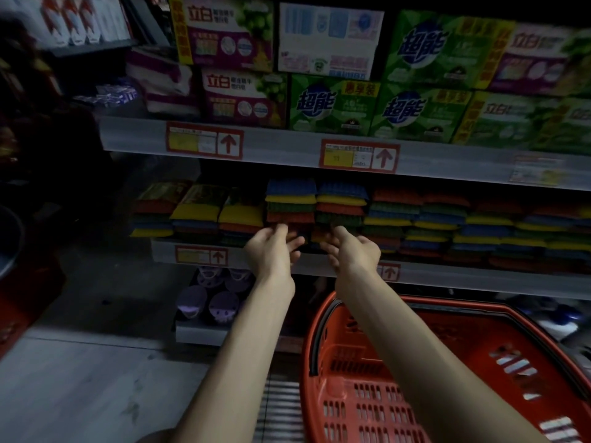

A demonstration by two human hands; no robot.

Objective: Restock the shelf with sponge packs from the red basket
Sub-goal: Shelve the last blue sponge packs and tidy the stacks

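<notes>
My left hand point(271, 249) and right hand point(353, 251) reach side by side to the foot of the stacked sponge packs point(291, 199) on the middle shelf point(479, 278). Fingers loosely curled, touching the lowest packs; I cannot tell whether they hold one. The red basket point(315, 346) sits below my right forearm.

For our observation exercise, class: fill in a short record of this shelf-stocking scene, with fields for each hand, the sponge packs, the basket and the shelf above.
Left hand: fingers relaxed, reaching the foot of a sponge stack
Right hand: the same, just beside it
Sponge packs: multicoloured stacks in a row on the middle shelf
Red basket: lower right, below the arms; no packs in the visible part
Shelf above: green and purple boxes
</notes>
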